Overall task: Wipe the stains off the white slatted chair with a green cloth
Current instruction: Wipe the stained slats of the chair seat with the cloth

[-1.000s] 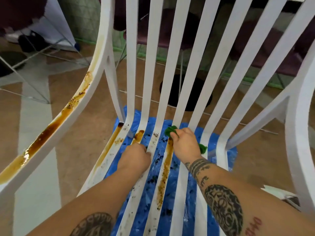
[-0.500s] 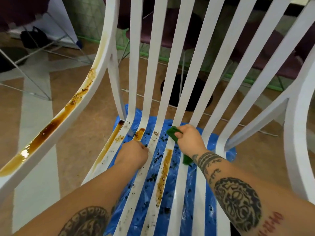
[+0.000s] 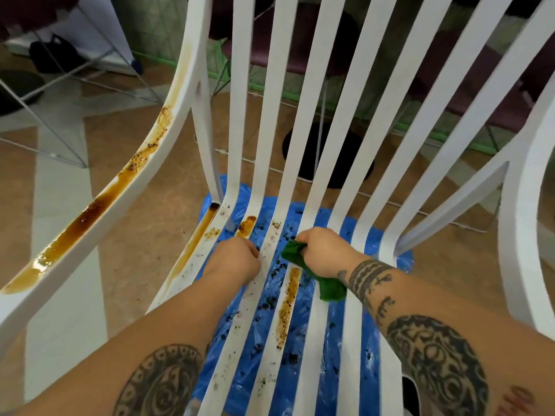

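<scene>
- Your right hand [image 3: 322, 250] sits knuckles-up near the seat's back edge, fingers curled tight round the green cloth [image 3: 329, 291]. Forearm comes in from lower right.
- Your left hand [image 3: 235, 259] is fisted just beside it, fingers curled over a seat slat of the white slatted chair [image 3: 300, 115], gripping it.
- Cloth: dark green, crumpled. One end pokes out left of the fingers, the other hangs below the wrist btwn slats.
- Brown streak [image 3: 289, 304] runs down the slat just below the cloth.
- More brown stains on the left armrest [image 3: 90, 217] & at the seat's back-left corner.
</scene>
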